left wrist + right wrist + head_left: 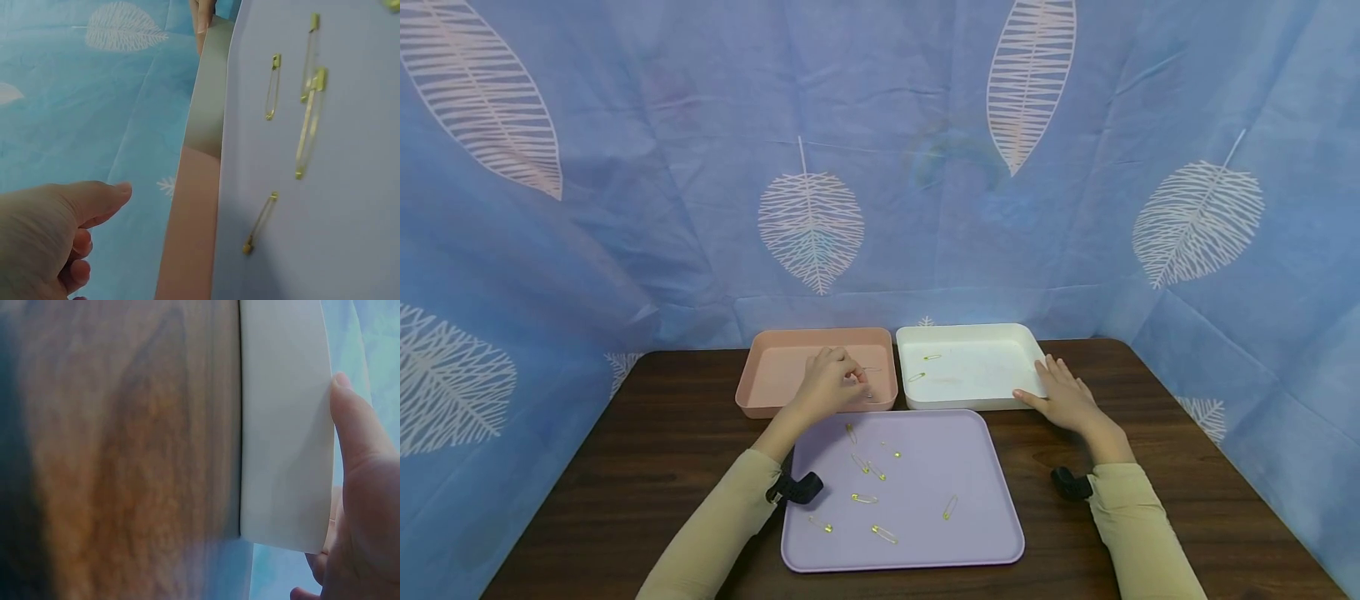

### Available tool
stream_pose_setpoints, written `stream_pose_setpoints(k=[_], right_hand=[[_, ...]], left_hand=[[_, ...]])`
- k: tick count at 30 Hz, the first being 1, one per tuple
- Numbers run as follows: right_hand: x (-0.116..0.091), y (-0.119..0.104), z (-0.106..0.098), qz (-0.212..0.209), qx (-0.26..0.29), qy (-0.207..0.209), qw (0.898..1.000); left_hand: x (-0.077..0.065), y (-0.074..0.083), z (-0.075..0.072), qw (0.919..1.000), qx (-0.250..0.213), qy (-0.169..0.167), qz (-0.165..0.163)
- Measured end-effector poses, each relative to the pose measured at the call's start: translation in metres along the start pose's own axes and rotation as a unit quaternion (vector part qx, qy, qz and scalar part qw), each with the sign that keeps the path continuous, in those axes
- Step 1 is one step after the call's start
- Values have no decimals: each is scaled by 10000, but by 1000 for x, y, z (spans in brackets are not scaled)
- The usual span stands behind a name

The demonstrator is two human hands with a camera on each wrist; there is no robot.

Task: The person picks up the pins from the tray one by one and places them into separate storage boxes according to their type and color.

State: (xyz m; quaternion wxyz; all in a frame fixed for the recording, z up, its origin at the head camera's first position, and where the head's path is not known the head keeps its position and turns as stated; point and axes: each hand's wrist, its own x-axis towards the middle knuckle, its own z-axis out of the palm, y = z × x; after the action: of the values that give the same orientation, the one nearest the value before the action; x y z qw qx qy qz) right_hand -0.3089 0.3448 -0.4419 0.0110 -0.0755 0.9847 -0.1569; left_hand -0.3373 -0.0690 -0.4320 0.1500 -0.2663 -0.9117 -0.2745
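Observation:
My left hand [829,383] hovers over the pink tray [775,340], fingers loosely bent; in the left wrist view its thumb [103,199] sticks out and no held thing shows. Thin silvery pins lie in that tray beside the hand, partly hidden by it. My right hand [1067,398] rests at the near right corner of the white tray [977,401], fingers spread along its side and thumb [350,415] at the rim. Two gold safety pins [917,377] lie inside the white tray. Several more, such as this safety pin [884,534], are scattered on the lilac tray [925,554].
The lilac tray lies in front of the two trays, which stand side by side at the back of a dark wooden table [647,467]. Behind them hangs a blue cloth [910,208] with white leaf prints. A black band [797,488] is on the left wrist.

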Motion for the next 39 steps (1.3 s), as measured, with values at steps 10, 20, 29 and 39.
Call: stream_pose_setpoints(k=[10, 20, 29, 39], right_hand=[[1, 1, 0, -11, -164, 24, 9999], [-2, -2, -2, -37, -119, 145, 9998], [-4, -3, -2, -44, -118, 161, 9998], [-3, -2, -2, -69, -115, 182, 9997]], left_hand=[[-27, -4, -9, 9998, 101, -139, -37], [-47, -13, -15, 9969, 444, -646, 105], [-52, -15, -13, 9887, 1109, -780, 643], [-56, -10, -14, 9792, 1485, -1066, 879]])
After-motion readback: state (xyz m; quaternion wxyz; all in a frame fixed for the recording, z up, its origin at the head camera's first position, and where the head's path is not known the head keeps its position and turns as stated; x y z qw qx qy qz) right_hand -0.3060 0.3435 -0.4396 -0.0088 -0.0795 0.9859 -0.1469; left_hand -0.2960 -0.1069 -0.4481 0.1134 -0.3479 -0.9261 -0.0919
